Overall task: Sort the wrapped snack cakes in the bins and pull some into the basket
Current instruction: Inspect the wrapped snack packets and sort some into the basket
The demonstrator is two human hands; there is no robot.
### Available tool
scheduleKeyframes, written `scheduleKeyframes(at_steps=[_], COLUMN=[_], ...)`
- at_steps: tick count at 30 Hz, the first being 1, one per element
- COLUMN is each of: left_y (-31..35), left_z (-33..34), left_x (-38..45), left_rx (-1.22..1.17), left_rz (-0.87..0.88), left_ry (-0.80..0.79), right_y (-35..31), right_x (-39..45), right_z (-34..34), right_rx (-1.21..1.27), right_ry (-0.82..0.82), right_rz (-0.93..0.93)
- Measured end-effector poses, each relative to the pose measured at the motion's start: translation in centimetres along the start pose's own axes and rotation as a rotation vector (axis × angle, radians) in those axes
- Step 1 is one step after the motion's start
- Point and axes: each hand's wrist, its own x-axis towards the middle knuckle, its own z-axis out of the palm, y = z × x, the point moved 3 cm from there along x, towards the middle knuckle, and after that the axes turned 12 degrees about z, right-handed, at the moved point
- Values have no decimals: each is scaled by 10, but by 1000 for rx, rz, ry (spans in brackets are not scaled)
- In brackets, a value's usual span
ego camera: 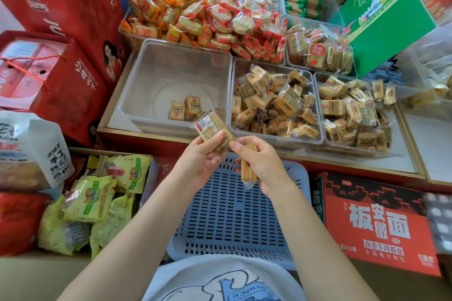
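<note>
— Blue basket [234,215] was seen bare below; one cake [212,132] was pinched by the left hand [201,161], another cake [247,166] gripped in the right hand [263,164].

— Slippery wrappers could be dropped outside the basket if loosened early.

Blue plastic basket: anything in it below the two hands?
Head view: blue slotted plastic basket looks bare; left hand and right hand each hold a wrapped snack cake above it.

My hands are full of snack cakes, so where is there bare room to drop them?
The blue slotted plastic basket below both hands is bare. The near-left clear plastic bin holds only a few packets at its front right. The two clear bins to its right are crowded.
</note>
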Motion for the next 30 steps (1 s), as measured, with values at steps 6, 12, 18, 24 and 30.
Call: scheduleKeyframes(at_steps=[6, 12, 18, 24, 30], left_y=[-1, -8, -4, -20, -36], left_z=[-2, -10, -33, -28, -17], left_x=[1, 6, 15, 3, -19], left_rx=[92, 117, 456, 572, 362], left_rz=[6, 78, 78, -92, -233], left_ry=[-28, 89, 75, -118, -211], right_y=[2, 4, 1, -2, 4], right_x=[0, 2, 5, 11, 7], right_z=[1, 5, -2, 2, 16], right_rx=[30, -38, 43, 81, 58], right_ry=[54, 59, 25, 30, -132], right_rz=[-3, 22, 53, 26, 52])
